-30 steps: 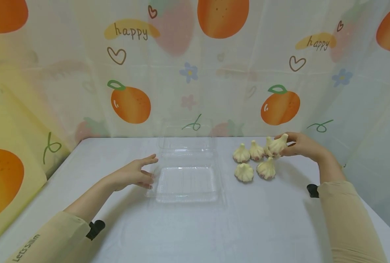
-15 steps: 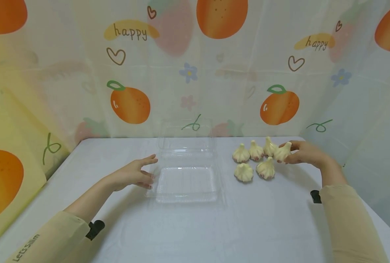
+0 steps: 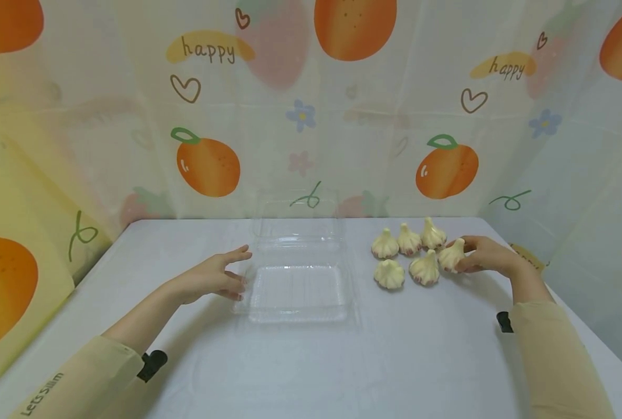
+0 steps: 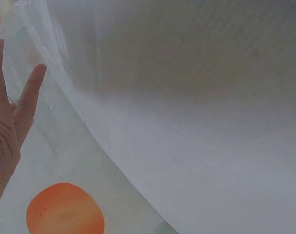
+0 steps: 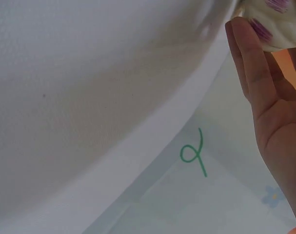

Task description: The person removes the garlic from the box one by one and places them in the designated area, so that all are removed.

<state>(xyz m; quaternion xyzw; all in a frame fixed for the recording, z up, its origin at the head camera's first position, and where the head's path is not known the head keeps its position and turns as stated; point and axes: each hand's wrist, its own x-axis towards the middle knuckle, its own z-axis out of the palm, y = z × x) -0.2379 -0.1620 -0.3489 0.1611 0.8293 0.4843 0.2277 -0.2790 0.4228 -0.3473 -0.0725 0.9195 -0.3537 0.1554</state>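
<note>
In the head view my right hand holds a garlic bulb by its right side, at the right end of the front row. The right wrist view shows the fingers along the purple-streaked base of this garlic bulb. Several other pale garlic bulbs stand in two rows just left of it, stems mostly up. My left hand reaches in from the left with its fingers spread, fingertips right at the left rim of a clear plastic clamshell box. The box lies with its lid raised at the back.
A white cloth covers the table. Behind it hangs a curtain printed with oranges, with another stretch along the left side. The table's right edge runs beneath the right forearm.
The right hand has brought its garlic bulb down and toward the front, from over the back row to beside the front row. The left hand and the box have kept their places.
</note>
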